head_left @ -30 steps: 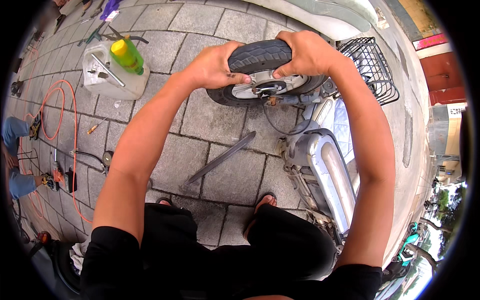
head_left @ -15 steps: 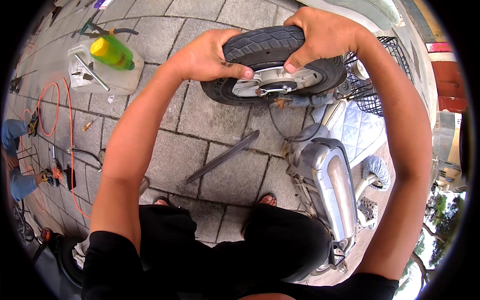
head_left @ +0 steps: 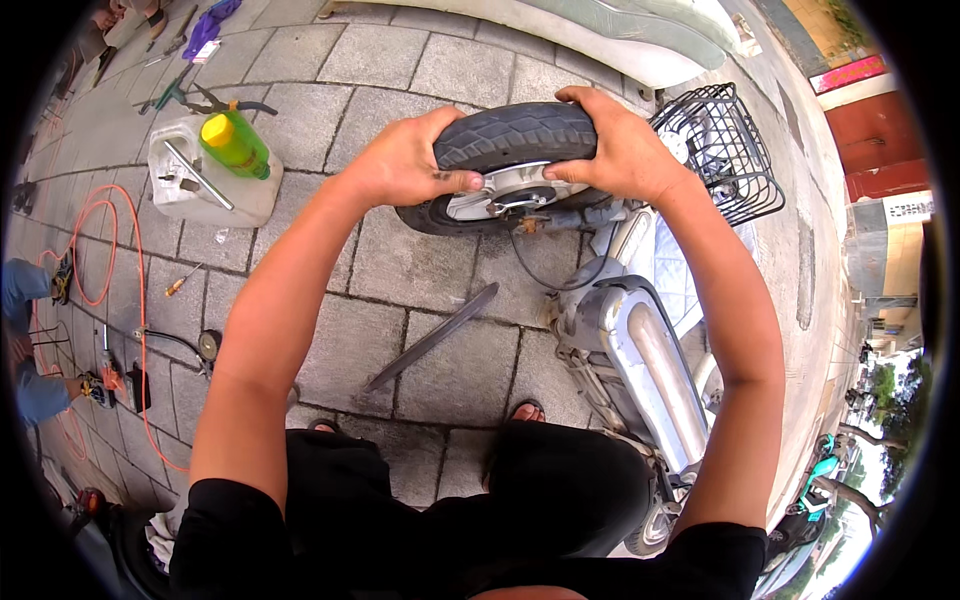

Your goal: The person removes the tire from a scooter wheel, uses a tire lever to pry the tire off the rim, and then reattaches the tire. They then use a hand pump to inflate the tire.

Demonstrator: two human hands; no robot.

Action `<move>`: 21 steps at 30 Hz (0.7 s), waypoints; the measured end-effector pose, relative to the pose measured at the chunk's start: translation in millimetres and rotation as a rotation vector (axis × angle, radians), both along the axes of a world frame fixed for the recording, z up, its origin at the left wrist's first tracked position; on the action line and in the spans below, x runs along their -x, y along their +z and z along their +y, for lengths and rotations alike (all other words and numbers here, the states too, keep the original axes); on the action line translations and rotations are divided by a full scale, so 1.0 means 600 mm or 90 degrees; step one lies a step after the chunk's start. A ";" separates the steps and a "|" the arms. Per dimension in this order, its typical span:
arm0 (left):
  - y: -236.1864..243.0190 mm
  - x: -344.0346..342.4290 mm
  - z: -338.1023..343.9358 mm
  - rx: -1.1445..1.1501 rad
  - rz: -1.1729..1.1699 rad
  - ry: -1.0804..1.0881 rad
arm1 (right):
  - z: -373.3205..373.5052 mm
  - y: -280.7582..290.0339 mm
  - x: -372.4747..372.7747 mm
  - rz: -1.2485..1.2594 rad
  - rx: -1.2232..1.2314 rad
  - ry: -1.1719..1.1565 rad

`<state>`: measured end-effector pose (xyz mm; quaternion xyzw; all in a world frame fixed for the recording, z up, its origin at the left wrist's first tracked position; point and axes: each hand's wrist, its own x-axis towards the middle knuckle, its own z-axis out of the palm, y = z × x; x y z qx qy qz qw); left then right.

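Note:
A black tyre on a silver wheel hub is held by both of my hands at the top centre of the view. My left hand wraps round the tyre’s left part, thumb along its lower edge by the hub. My right hand grips the right part, fingers over the top and thumb low. Below the hub are a worn fork tube and a dark cable. The scooter lies on the paving to the right, under my right forearm.
A plastic jug with a green bottle stands left, near an orange hose and scattered tools. Another person’s legs are at the far left edge. A dark rubber strip lies centre. A wire basket is right.
Both hands keep their grip on the tyre. They and the surroundings sit somewhat lower in the picture than in both earlier frames, as the view has shifted.

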<state>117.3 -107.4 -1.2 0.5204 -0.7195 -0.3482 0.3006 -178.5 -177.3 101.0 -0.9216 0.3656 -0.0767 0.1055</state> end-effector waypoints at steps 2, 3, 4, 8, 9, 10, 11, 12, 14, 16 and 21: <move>-0.011 -0.004 -0.001 0.011 0.039 -0.013 | -0.004 -0.002 -0.004 0.005 0.021 -0.018; -0.013 0.001 0.011 0.034 0.041 0.012 | 0.004 0.009 -0.001 -0.044 -0.042 -0.016; -0.010 0.001 0.021 0.015 0.034 0.002 | 0.008 0.011 -0.011 -0.058 -0.073 -0.051; -0.022 0.031 0.063 0.124 0.048 0.133 | 0.008 0.007 -0.023 -0.135 -0.075 -0.022; -0.030 0.038 0.072 0.158 0.071 0.147 | 0.007 0.003 -0.022 -0.129 -0.052 -0.022; -0.040 0.038 0.082 0.230 0.064 0.160 | 0.003 -0.003 -0.021 -0.137 -0.066 -0.025; -0.051 0.041 0.092 0.277 0.044 0.168 | 0.000 -0.008 -0.014 -0.143 -0.081 -0.029; -0.061 0.042 0.098 0.220 0.069 0.195 | -0.006 -0.015 -0.010 -0.152 -0.097 -0.031; -0.080 0.038 0.106 0.048 0.062 0.258 | -0.020 -0.024 0.006 -0.141 -0.099 -0.031; -0.092 0.029 0.102 0.081 0.060 0.210 | -0.034 -0.037 0.018 -0.150 -0.082 0.014; -0.089 -0.006 0.076 0.033 0.120 0.116 | -0.063 -0.067 0.024 -0.120 -0.120 -0.059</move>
